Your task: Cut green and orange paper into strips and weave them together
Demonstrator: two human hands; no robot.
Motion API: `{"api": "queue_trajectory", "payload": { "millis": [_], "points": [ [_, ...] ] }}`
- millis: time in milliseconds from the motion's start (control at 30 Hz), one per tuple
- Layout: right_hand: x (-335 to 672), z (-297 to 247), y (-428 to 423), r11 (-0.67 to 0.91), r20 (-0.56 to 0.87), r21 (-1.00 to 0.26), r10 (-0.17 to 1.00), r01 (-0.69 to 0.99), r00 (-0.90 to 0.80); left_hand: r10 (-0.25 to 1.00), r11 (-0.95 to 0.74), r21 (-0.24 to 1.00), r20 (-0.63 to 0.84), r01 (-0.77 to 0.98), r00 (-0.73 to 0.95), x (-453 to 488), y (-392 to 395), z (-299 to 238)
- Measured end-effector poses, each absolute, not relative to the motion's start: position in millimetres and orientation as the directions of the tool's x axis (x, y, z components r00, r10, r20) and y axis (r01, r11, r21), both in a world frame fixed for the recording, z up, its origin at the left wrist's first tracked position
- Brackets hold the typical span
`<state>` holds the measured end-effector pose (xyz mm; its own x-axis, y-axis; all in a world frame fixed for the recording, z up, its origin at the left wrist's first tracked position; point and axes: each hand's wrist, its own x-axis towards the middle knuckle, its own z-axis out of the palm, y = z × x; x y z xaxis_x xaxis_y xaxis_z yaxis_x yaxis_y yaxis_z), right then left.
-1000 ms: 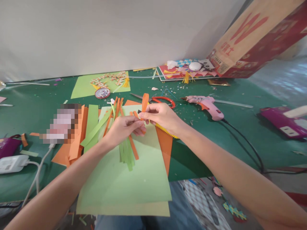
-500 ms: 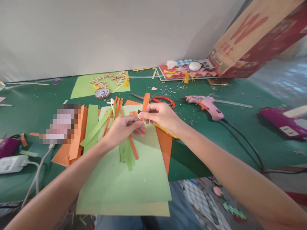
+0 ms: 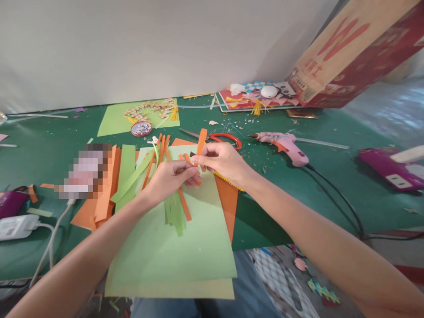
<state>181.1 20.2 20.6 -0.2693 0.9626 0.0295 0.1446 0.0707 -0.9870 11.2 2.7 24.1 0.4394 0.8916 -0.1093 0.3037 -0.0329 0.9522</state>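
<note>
Above the light green paper sheets (image 3: 172, 260), my two hands meet with their fingers pinched. My right hand (image 3: 225, 161) grips an orange paper strip (image 3: 201, 140), whose upper end sticks up past the thumb and index finger. My left hand (image 3: 177, 174) is closed on the lower part of that strip, where a bit of orange shows at its fingertips. A small dark piece lies by the right thumb, too small to name. Loose orange strips (image 3: 185, 207) and green strips (image 3: 174, 214) lie on the sheet under and beside my left hand.
Scissors with red handles (image 3: 228, 139) lie behind my right hand, and a pink glue gun (image 3: 286, 145) with its cord is to the right. A pixelated device (image 3: 86, 172) rests on orange paper at left. Behind are a small bead dish (image 3: 141, 128) and a paper bag (image 3: 347, 57).
</note>
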Motion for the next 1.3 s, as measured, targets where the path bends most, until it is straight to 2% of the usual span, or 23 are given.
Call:
{"api": "queue_trajectory", "payload": {
  "millis": [400, 667, 967, 1300],
  "points": [
    [180.9, 14.1, 22.6, 0.075, 0.044, -0.994, 0.944, 0.084, -0.326, 0.888, -0.066, 0.956, -0.075, 0.287, 0.453, 10.2, 3.0, 22.9],
    [184.1, 14.7, 24.9, 0.035, 0.027, -0.999, 0.953, 0.023, -0.301, 0.887, -0.027, 0.959, -0.107, 0.282, 0.450, 10.2, 0.1, 22.7],
    [181.3, 16.1, 22.2, 0.043, 0.027, -0.998, 0.954, 0.046, -0.299, 0.883, 0.011, 0.954, -0.151, 0.301, 0.445, 11.1, 0.0, 25.4],
    [179.5, 16.1, 21.4, 0.022, 0.005, -0.999, 0.945, 0.049, -0.326, 0.878, -0.122, 0.943, -0.043, 0.310, 0.477, 9.5, 1.9, 23.5]
  ]
}}
